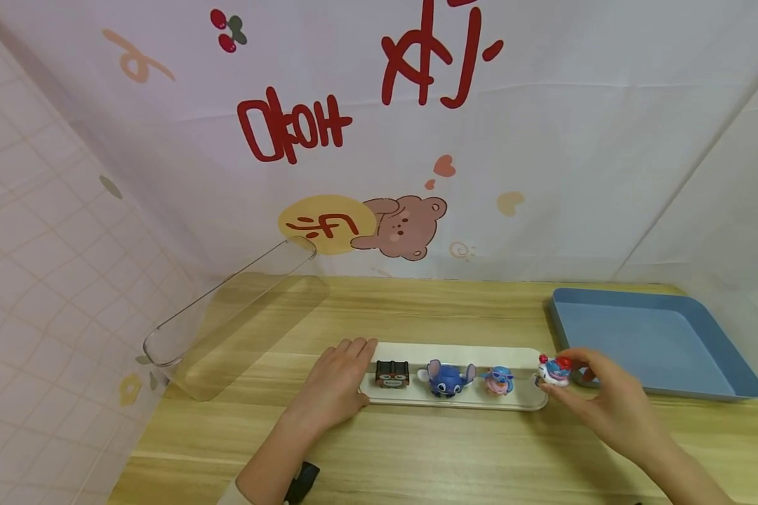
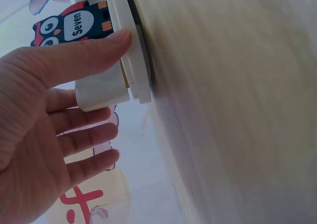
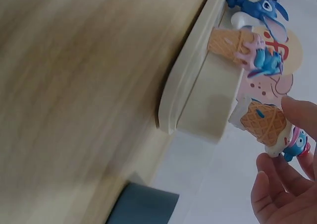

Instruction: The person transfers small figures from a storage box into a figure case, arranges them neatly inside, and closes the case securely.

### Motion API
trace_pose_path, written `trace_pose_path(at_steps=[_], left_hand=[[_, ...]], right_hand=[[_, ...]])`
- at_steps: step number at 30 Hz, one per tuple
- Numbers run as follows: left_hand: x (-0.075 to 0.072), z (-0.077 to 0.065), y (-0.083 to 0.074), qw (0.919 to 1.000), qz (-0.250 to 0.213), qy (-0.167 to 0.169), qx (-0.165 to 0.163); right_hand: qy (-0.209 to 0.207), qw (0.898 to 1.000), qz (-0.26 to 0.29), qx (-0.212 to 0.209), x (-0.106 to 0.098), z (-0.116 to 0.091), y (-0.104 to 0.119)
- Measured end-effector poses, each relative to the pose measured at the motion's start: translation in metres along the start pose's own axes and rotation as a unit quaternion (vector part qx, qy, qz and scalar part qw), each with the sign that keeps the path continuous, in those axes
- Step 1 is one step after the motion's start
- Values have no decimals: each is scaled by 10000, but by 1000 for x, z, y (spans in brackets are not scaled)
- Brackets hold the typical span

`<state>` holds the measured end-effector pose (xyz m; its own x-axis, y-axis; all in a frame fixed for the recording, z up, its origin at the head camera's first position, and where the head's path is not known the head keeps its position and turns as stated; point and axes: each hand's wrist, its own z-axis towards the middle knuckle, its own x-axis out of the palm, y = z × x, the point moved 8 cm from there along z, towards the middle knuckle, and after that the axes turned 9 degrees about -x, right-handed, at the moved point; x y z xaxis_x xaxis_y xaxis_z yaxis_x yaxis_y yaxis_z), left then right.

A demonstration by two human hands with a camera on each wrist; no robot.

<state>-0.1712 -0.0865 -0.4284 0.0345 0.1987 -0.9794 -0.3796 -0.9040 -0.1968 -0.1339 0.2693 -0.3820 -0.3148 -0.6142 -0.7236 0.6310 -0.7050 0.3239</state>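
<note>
My left hand [image 1: 335, 382] grips the left end of a long white stepped display base [image 1: 524, 396], thumb on the front edge and fingers behind. On the base stand an owl figurine [image 2: 77, 26] marked "Seven", a big-eared blue figurine [image 1: 450, 379], and a small blue figurine in an ice-cream cone [image 3: 242, 48]. Past the base's right end, my right hand [image 1: 613, 403] pinches another ice-cream-cone figurine [image 3: 265, 125] between thumb and fingers. It has a waffle-patterned cone, a blue character and red bits on top. In the right wrist view it is held above the base's end.
A clear plastic cover [image 1: 259, 308] lies at the left of the wooden table [image 1: 455, 449]. A shallow blue tray [image 1: 632, 337] sits at the right, close behind my right hand. Behind the table hangs a printed cloth [image 1: 562, 175]. Some black object [image 1: 303, 480] shows beside my left forearm.
</note>
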Motion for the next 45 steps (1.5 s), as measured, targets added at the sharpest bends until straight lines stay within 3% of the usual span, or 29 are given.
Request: trace_pose_path(at_steps=[13,45], left_hand=[[1,1,0,10000,-17,50,-14],[0,0,0,9999,-24,102,-38]], right_hand=[[433,9990,-105,-61,24,-4,1],[330,9970,115,-685,37,-6,3]])
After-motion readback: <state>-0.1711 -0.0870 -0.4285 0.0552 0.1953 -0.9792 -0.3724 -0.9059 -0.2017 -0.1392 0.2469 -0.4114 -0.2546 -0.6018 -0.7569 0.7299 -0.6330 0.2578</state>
